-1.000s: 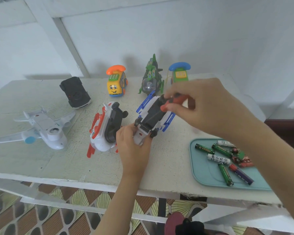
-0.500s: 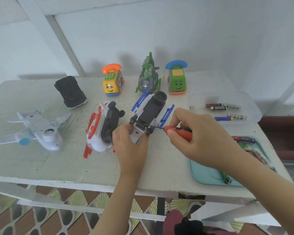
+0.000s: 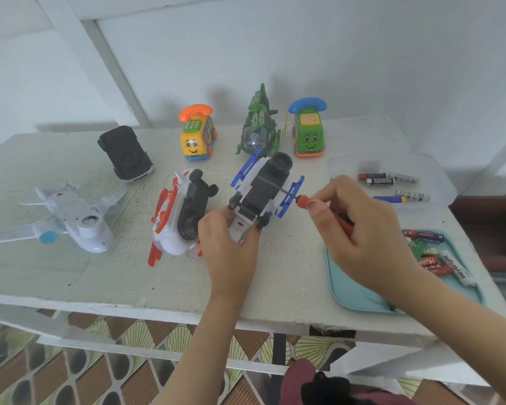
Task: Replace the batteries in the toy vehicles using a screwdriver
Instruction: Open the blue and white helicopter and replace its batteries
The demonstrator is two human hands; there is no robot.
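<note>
Blue-white toy vehicle, black belly up, in curled left fingers; red screwdriver in pinch of right fingers

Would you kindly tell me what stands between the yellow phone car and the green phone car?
A green toy helicopter stands between the yellow phone car and the green phone car, as the head view shows.

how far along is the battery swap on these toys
Early, by the look. Done: nothing plainly finished. In hand: the left hand steadies the upturned blue-and-white toy while the right hand holds the screwdriver to its underside. Left: fitting batteries from the teal tray, then closing up.
</note>
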